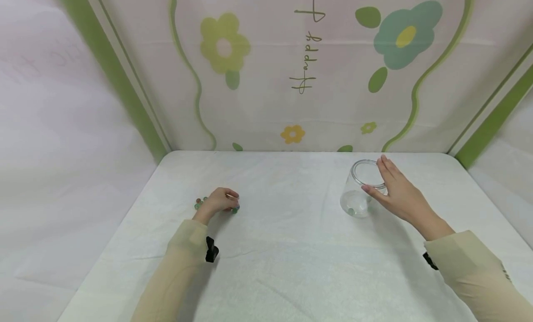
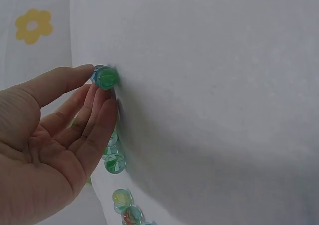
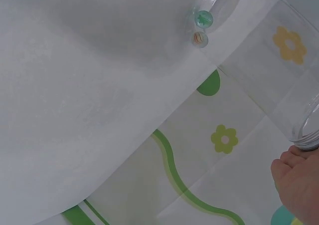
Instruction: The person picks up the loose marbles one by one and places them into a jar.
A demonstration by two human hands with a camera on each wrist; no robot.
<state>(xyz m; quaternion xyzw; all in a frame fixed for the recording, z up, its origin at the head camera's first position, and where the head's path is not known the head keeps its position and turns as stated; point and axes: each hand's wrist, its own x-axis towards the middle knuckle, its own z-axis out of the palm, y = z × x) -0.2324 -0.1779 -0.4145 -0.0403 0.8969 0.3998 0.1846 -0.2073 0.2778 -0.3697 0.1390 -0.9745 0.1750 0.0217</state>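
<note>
At the left of the head view, my left hand (image 1: 220, 200) is low over the tablecloth among glass marbles. In the left wrist view its thumb and a fingertip pinch a bluish marble (image 2: 95, 73), partly hidden behind a green marble (image 2: 106, 78). More marbles (image 2: 114, 163) lie in a line beneath the hand. A clear glass jar (image 1: 353, 192) stands upright on the right, with a few marbles (image 1: 351, 211) at its bottom. My right hand (image 1: 399, 195) rests against the jar's rim, its fingers straight and its thumb at the near side.
A white cloth covers the table (image 1: 283, 266). Behind it hangs a curtain (image 1: 266, 104) printed with flowers and lettering. Several marbles (image 1: 198, 201) lie just left of my left hand. Pale fabric walls (image 1: 62, 151) close in both sides.
</note>
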